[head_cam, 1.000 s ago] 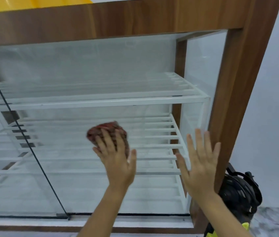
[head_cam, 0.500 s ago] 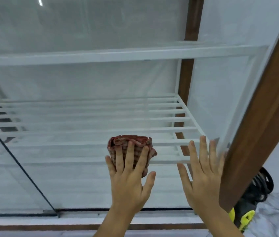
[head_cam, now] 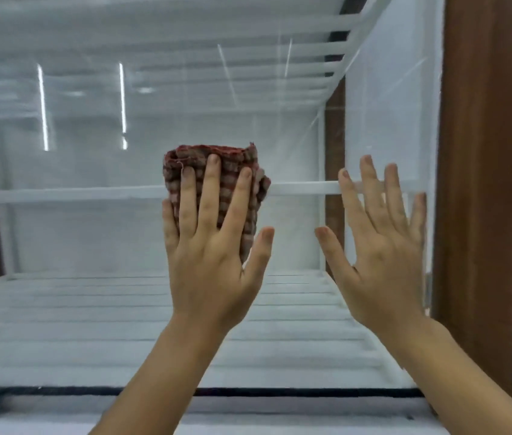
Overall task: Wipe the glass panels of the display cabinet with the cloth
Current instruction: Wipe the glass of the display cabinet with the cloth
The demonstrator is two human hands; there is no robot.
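Wiping underway: folded red cloth (head_cam: 217, 189) pressed flat-fingered by left hand (head_cam: 214, 246) on front glass panel (head_cam: 91, 246); right hand (head_cam: 380, 246) spread, nothing held. Next stroke calls for sustained pressure.

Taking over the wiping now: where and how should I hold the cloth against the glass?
Press flat on the folded red cloth from the front, as the left hand does: straight fingers spread over its lower and middle part, palm at the bottom edge. It is a flat wad against the upright glass panel, so pressing probably holds it better than pinching.

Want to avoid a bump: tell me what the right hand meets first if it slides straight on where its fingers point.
Probably nothing soon: the right hand points up the glass, which looks free to the picture's top edge.
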